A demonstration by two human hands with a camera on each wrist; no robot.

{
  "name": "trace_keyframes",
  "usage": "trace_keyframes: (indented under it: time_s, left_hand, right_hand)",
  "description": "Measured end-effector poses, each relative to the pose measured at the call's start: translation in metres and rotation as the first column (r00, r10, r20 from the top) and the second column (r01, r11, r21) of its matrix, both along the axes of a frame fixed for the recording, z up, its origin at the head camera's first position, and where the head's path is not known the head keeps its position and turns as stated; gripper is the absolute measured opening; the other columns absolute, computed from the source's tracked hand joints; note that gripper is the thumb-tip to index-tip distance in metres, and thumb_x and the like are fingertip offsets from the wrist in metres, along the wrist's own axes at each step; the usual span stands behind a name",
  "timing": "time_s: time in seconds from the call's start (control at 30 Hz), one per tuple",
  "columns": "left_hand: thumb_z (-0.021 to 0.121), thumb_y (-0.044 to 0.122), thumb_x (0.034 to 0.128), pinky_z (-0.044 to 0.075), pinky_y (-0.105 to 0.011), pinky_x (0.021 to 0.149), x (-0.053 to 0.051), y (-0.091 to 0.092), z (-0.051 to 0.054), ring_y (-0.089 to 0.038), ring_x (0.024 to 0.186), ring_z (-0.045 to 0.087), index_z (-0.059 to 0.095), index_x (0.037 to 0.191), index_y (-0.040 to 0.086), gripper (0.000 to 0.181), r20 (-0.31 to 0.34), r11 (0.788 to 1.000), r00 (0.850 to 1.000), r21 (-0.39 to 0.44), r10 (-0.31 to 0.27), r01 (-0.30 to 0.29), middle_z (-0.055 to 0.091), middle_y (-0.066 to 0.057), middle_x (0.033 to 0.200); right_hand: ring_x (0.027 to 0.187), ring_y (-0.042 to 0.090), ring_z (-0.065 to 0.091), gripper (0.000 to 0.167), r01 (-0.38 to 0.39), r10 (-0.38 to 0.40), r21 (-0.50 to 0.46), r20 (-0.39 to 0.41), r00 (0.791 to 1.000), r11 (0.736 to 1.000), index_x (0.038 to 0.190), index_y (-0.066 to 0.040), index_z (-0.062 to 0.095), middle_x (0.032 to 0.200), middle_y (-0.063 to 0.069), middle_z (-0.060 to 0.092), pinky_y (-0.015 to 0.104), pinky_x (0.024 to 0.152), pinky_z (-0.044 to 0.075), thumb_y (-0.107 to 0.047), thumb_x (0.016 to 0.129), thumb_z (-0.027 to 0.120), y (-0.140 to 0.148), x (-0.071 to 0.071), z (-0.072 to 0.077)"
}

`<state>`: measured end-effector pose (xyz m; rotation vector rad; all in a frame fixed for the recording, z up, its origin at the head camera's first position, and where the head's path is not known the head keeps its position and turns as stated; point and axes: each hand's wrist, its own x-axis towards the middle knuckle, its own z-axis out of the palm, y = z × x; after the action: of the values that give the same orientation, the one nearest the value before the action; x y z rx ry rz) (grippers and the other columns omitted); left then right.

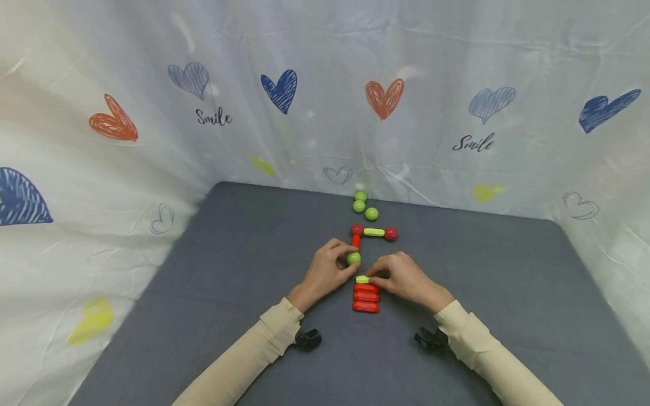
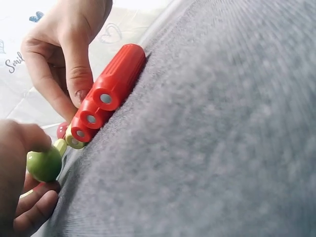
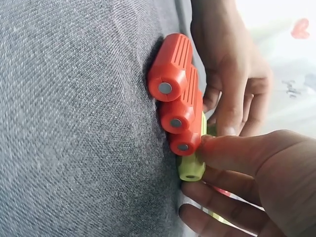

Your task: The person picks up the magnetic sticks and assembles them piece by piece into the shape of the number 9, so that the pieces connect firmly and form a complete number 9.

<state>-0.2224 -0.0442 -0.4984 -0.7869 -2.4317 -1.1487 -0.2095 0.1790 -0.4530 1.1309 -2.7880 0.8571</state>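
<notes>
My left hand [image 1: 325, 269] pinches a green ball [image 1: 354, 258] between thumb and fingers. That ball sits at the near end of a red magnetic rod [image 1: 356, 242], whose far end meets a red ball [image 1: 357, 229]. From there a yellow-green rod [image 1: 374, 232] runs right to a second red ball [image 1: 391, 234]. My right hand [image 1: 406, 277] pinches another yellow-green rod [image 3: 191, 168], thumb on one side and fingers on the other. It lies against a row of 3 red rods [image 1: 366, 298], silver discs showing in their ends in both wrist views.
Several loose parts share the grey cloth-covered table [image 1: 254, 237]: 3 green balls [image 1: 372, 213] stand near its back edge. A white curtain [image 1: 325, 141] printed with hearts hangs behind and at the sides. Dark wrist devices [image 1: 308, 339] show below both sleeves.
</notes>
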Motion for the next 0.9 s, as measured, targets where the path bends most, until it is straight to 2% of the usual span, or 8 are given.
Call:
trace_keyframes:
  time_s: [0.13,0.3,0.43,0.6,0.9]
  left_hand:
    - [0.077,0.010,0.0866,0.053,-0.019,0.067,0.001,-0.002,-0.002,-0.012,0.084,0.062,0.072,0.118,0.007,0.032,0.068,0.998,0.996,0.047,-0.054,0.051,0.061,-0.004,0.102]
    - [0.078,0.010,0.0874,0.054,-0.020,0.069,0.001,-0.004,-0.003,-0.014,0.087,0.065,0.072,0.120,0.007,0.034,0.095,0.995,0.992,0.076,-0.079,0.072,0.062,-0.005,0.105]
    - [0.079,0.011,0.0875,0.054,-0.020,0.069,0.001,-0.005,-0.002,-0.015,0.088,0.066,0.072,0.120,0.008,0.034,0.110,0.995,0.991,0.075,-0.081,0.072,0.063,-0.005,0.107]
    - [0.079,0.012,0.0879,0.054,-0.019,0.070,0.001,-0.008,-0.003,-0.014,0.089,0.066,0.072,0.121,0.008,0.034,0.120,0.995,0.990,0.067,-0.076,0.068,0.063,-0.004,0.107]
    - [0.078,0.011,0.0881,0.054,-0.020,0.069,0.000,-0.007,-0.003,-0.012,0.089,0.065,0.072,0.122,0.008,0.034,0.116,0.997,0.991,0.037,-0.071,0.067,0.062,-0.004,0.106]
  right_hand:
    - [0.076,0.005,0.066,0.012,0.003,-0.003,-0.013,0.003,1.000,1.000,0.094,-0.013,0.081,0.089,-0.006,0.074,0.026,0.065,0.054,-0.011,0.083,0.083,0.001,0.001,0.000]
    - [0.081,0.010,0.069,0.016,0.001,-0.001,-0.002,-0.013,1.000,1.000,0.097,-0.012,0.081,0.092,-0.004,0.074,0.030,0.070,0.056,-0.007,0.082,0.083,0.006,0.000,-0.001]
    - [0.084,0.012,0.070,0.019,0.046,-0.049,-0.030,-0.089,0.995,0.998,0.096,-0.011,0.081,0.092,-0.004,0.074,0.036,0.075,0.057,-0.003,0.080,0.084,0.014,-0.003,-0.004]
    - [0.085,0.014,0.070,0.022,0.098,-0.111,-0.083,-0.177,0.978,0.992,0.095,-0.011,0.080,0.092,-0.003,0.075,0.039,0.075,0.057,-0.001,0.077,0.086,0.018,-0.008,-0.003]
    - [0.085,0.016,0.070,0.021,0.092,-0.107,-0.078,-0.217,0.970,0.993,0.097,-0.009,0.080,0.093,0.001,0.074,0.039,0.075,0.057,0.000,0.078,0.084,0.009,-0.008,-0.002]
